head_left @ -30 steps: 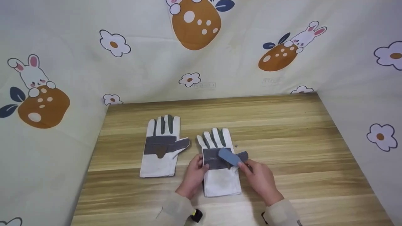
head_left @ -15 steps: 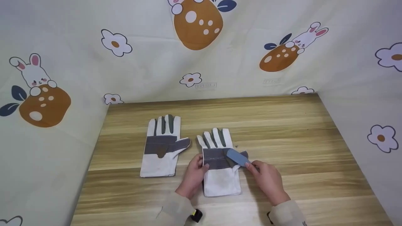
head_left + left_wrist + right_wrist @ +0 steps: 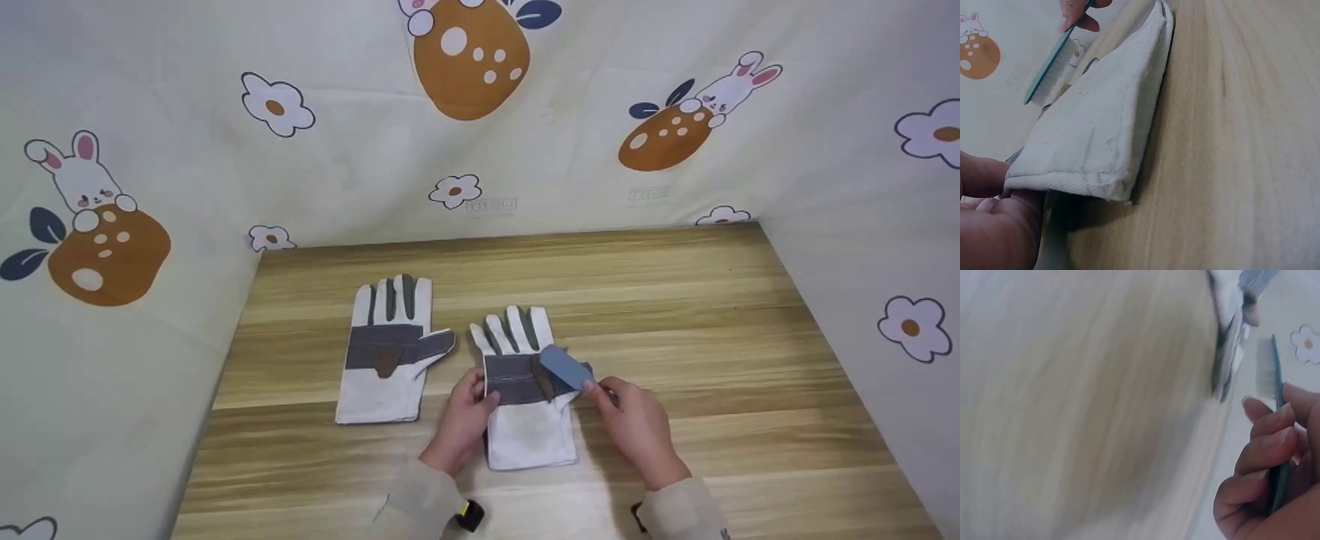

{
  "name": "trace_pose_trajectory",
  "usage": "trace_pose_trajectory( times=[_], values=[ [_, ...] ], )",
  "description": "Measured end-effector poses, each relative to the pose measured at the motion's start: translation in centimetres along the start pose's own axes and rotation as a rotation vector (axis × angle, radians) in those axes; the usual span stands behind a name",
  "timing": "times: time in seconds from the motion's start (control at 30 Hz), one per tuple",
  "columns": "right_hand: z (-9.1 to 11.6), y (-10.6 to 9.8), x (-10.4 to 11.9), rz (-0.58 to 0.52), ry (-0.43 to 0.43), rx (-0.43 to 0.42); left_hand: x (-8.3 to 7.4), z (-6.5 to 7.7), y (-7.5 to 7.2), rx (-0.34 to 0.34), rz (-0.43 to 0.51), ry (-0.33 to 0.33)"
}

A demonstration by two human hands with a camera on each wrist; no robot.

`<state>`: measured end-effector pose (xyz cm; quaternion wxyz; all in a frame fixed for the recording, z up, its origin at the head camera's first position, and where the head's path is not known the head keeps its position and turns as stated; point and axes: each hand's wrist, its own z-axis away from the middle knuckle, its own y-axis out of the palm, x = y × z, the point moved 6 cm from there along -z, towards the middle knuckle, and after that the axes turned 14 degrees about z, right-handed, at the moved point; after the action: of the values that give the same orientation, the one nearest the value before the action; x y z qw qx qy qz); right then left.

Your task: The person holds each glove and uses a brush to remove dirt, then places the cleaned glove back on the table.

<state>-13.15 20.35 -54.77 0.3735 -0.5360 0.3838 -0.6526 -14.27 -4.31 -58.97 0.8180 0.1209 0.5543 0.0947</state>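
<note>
A white work glove (image 3: 531, 439) with a grey palm band lies palm up on the table. My left hand (image 3: 463, 420) pinches its left edge, thumb on top and fingers beneath, as the left wrist view also shows at the glove's cuff (image 3: 1078, 129). In my right hand (image 3: 636, 427) is a brush (image 3: 564, 367) with a blue-green back and pale bristles (image 3: 1266, 368). Its head is over the glove's palm near the thumb, bristles facing down. A brown patch (image 3: 543, 377) shows on the grey band beside the brush, which partly hides it.
A matching glove (image 3: 377, 401) lies to the left, palm up, with a brown patch (image 3: 385, 361) on its grey band. The wood-grain table (image 3: 712, 315) is enclosed by a printed cloth (image 3: 360, 172) at the back and sides.
My right hand has shifted the brush to the right across the palm, then slightly up, uncovering more of the brown patch. My left hand and both gloves stay in place.
</note>
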Motion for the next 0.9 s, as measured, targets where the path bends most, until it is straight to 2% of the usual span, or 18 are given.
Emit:
trace_pose_trajectory(
  times=[0.2, 0.4, 0.53, 0.73, 0.9],
  values=[
    [0.5, 1.8, 2.4, -0.044, -0.101, 0.079, -0.1, 0.1, 0.1, 0.01, 0.003, 0.023],
    [0.4, 2.5, 1.6, -0.061, -0.045, 0.122, -0.2, 0.3, 0.1, 0.01, -0.009, 0.028],
    [0.2, 2.2, 1.0, -0.019, -0.034, 0.104, -0.2, 0.2, 0.1, 0.015, -0.001, 0.034],
    [0.3, 1.2, 0.6, 0.069, -0.051, 0.027, -0.3, 0.1, 0.2, 0.023, 0.012, 0.047],
    [0.1, 0.2, -0.6, 0.108, -0.012, -0.021, -0.5, 0.1, 0.0, 0.015, 0.026, 0.061]
  ],
)
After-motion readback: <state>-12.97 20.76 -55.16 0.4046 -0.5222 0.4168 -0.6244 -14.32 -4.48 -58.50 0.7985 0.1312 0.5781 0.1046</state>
